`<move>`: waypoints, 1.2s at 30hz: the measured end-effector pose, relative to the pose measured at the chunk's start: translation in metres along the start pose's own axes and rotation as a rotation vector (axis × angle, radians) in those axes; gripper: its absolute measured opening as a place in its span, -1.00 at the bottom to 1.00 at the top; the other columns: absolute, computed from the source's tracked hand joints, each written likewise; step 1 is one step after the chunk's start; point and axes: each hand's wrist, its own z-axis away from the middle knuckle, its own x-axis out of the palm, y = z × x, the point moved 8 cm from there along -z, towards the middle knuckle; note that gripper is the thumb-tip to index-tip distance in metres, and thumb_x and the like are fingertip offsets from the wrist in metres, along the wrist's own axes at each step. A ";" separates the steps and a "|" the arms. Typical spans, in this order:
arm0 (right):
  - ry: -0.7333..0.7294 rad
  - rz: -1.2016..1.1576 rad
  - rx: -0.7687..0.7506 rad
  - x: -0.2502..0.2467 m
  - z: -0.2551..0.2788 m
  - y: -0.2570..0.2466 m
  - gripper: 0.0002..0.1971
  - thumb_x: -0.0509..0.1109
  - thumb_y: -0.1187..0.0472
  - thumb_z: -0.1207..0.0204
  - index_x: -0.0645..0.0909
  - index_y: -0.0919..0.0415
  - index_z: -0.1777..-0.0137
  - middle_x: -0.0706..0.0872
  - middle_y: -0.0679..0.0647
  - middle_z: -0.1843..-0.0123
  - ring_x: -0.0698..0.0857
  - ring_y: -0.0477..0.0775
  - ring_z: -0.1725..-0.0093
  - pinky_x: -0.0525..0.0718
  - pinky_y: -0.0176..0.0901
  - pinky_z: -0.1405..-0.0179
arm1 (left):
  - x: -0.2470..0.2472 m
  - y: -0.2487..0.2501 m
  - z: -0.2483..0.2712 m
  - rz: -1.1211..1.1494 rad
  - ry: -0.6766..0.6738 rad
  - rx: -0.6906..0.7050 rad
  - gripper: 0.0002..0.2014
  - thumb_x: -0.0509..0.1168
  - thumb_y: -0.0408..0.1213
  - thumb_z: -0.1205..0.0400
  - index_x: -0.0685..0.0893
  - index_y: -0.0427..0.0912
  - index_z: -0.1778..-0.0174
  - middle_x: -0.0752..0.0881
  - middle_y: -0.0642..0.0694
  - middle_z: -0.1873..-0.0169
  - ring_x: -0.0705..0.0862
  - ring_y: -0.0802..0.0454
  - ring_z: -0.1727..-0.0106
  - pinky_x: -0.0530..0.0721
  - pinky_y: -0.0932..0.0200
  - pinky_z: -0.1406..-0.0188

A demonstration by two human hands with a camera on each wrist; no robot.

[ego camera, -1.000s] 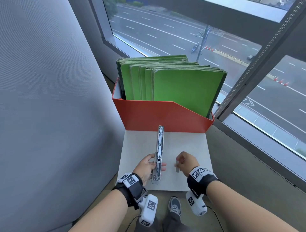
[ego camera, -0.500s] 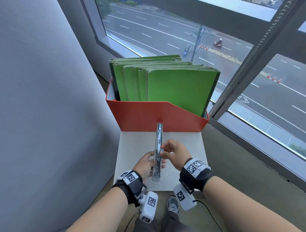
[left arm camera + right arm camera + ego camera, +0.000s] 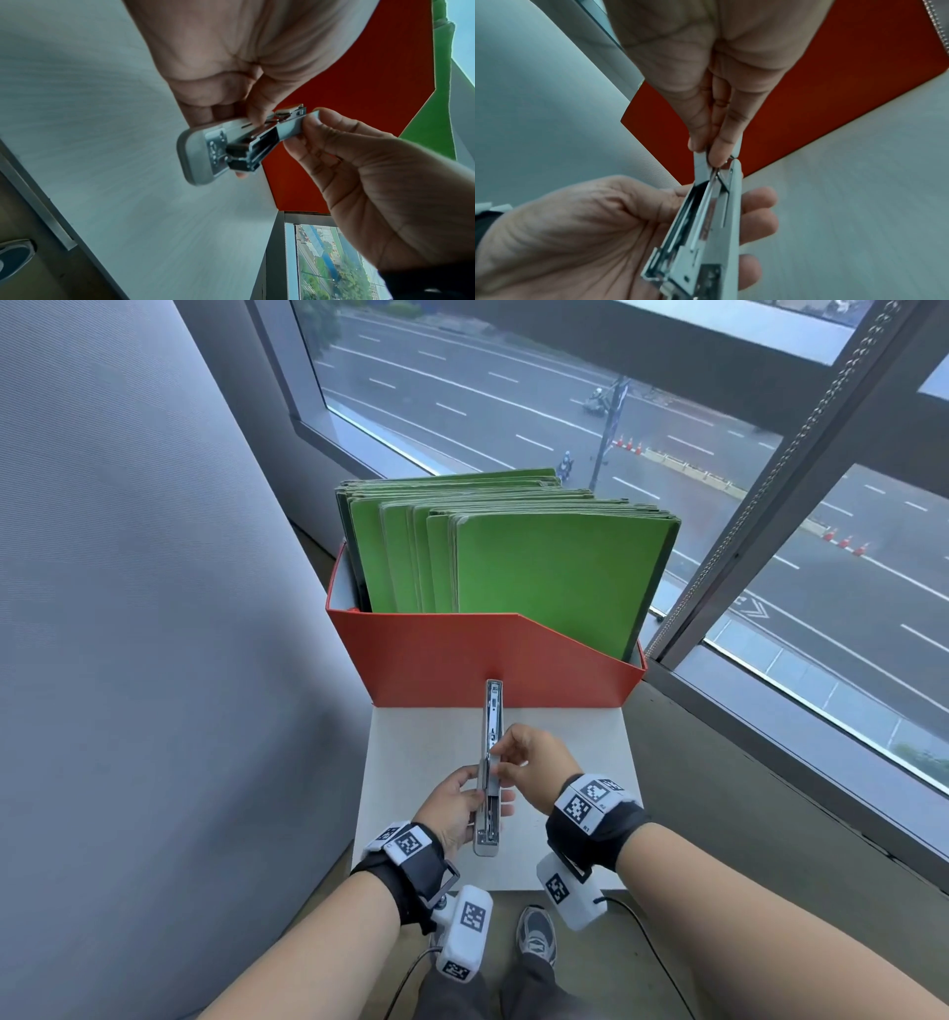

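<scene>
We are loading the opened stapler above the near table. Our left hand is gripping its body and our right hand is pinching what looks like a staple strip into the channel. Next, it probably needs sliding in straight.

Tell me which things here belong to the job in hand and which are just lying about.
In the job:
- stapler, opened, gripped by the left hand
- silver strip, likely staples, pinched by the right hand

Lying about:
- red file box
- green folders standing in it
- white table
</scene>
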 end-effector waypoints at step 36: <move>0.014 -0.063 0.244 -0.016 -0.031 0.029 -0.62 0.26 0.01 -0.60 0.61 0.30 -0.22 0.79 0.18 -0.03 0.79 0.14 0.11 0.79 0.11 -0.04 | 0.006 0.004 0.014 0.039 -0.023 0.016 -0.73 0.03 -0.46 -0.68 0.53 -0.09 -0.14 0.79 -0.28 0.07 0.77 -0.15 0.12 0.68 -0.05 -0.04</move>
